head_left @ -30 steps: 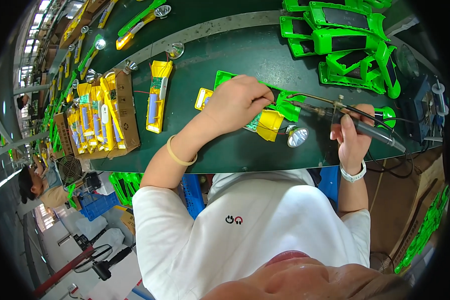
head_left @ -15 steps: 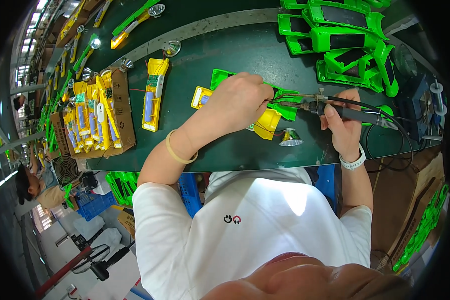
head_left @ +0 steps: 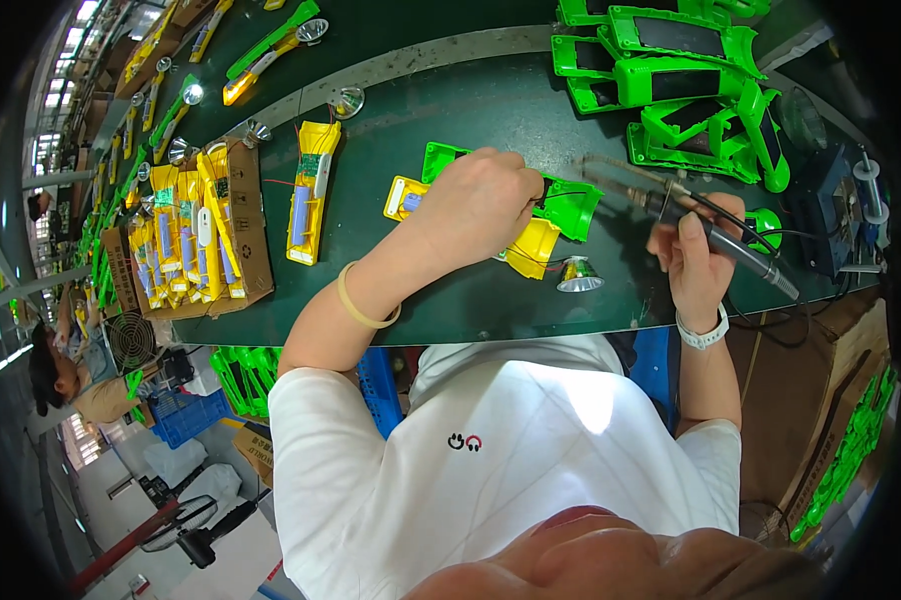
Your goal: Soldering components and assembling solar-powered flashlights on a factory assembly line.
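My left hand (head_left: 483, 202) is closed over a green flashlight shell (head_left: 576, 208) and a yellow flashlight housing (head_left: 535, 247), which lie together on the bench. Its fingertips pinch a thin dark wire above the green shell. At the yellow housing's left end a lilac battery cell (head_left: 411, 203) shows; my hand hides the middle. A shiny reflector cup (head_left: 580, 275) lies beside the housing. In my right hand (head_left: 699, 265) is a soldering iron (head_left: 746, 257) with a feed tube along it. Its blurred tip is in the air, right of the green shell.
Several green shells with dark panels (head_left: 671, 75) are heaped at the far right. A soldering station (head_left: 821, 225) stands at the right edge. One yellow housing (head_left: 311, 195) lies left of my hand, beside a cardboard box (head_left: 256, 215) packed with similar housings. Cables hang at the right.
My right hand has drawn the soldering iron's tip away from the green shell, to the right and up. My left hand stays nearly in place.
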Demonstrator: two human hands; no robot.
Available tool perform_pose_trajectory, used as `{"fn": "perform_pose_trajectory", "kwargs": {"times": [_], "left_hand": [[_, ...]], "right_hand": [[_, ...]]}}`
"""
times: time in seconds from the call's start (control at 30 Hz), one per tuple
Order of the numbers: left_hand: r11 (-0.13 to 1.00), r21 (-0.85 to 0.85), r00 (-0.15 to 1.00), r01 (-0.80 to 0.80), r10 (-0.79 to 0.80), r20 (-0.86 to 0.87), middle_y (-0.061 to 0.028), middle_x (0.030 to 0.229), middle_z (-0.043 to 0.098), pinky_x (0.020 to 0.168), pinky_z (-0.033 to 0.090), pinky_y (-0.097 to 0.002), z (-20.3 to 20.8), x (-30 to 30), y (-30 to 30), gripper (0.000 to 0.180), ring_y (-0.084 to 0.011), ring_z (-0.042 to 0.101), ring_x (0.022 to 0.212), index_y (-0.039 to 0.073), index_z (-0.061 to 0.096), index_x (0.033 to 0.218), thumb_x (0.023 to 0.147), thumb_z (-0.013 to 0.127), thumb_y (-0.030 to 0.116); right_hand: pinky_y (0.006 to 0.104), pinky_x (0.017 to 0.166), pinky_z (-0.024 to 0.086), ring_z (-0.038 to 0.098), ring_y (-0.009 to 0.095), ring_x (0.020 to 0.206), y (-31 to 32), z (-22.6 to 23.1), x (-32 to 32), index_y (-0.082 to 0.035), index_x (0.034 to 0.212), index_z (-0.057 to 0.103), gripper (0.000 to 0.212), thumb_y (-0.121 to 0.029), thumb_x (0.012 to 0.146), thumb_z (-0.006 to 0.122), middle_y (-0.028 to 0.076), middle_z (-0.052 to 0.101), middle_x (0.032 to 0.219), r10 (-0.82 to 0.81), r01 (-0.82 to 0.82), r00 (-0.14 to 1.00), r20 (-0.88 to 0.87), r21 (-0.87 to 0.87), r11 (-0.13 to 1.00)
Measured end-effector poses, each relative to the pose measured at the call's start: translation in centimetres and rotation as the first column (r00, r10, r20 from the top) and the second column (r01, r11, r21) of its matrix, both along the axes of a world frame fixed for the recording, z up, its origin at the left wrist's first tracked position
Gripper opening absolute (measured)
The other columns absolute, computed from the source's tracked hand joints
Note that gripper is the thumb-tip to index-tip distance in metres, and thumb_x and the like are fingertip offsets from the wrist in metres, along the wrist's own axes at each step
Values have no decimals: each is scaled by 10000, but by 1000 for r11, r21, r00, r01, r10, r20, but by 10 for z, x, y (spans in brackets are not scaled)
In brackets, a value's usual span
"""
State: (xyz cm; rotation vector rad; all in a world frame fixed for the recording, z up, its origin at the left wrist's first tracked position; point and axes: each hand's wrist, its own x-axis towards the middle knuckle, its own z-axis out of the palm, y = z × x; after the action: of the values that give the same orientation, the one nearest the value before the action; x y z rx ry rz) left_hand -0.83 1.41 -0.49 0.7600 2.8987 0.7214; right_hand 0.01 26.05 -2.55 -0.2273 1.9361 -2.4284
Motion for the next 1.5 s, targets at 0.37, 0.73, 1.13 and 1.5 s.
{"fn": "perform_pose_trajectory", "kwargs": {"times": [0.37, 0.73, 1.13, 1.5], "left_hand": [[1000, 16, 999, 17, -16, -33, -131, 722, 550, 666, 444, -394, -3, 2, -1, 49, -310, 543, 730, 27, 576, 738, 717, 562, 69], [492, 626, 738, -605, 51, 673, -46, 722, 588, 500, 443, -216, 41, 24, -36, 129, -85, 553, 569, 10, 566, 854, 768, 656, 42], [576, 681, 881, -453, 172, 441, -44, 831, 604, 606, 460, -238, 5, 20, -54, 85, -109, 549, 665, 34, 628, 878, 794, 629, 47], [997, 69, 999, 20, -22, 27, -78, 838, 475, 640, 462, -299, 5, -20, -81, 80, -213, 530, 746, 44, 629, 776, 697, 638, 34]], "right_hand": [[357, 750, 541, 606, 297, 938, -47, 1, -8, -28, 1047, 311, 228, -43, 898, 483, 174, 529, 978, 95, -92, 995, 32, -102, 991], [275, 665, 530, 636, 241, 824, -35, -3, -3, -25, 1042, 316, 243, -56, 892, 504, 155, 548, 916, 61, -61, 998, 30, -14, 998], [196, 462, 423, 549, 112, 562, -61, 16, 11, -49, 1009, 356, 295, -23, 830, 589, 69, 516, 774, -46, 48, 995, 83, -31, 998], [196, 552, 470, 567, 95, 629, -87, 2, 1, -21, 968, 361, 271, 12, 821, 586, 60, 497, 829, 119, -122, 983, 140, 10, 993]]}}
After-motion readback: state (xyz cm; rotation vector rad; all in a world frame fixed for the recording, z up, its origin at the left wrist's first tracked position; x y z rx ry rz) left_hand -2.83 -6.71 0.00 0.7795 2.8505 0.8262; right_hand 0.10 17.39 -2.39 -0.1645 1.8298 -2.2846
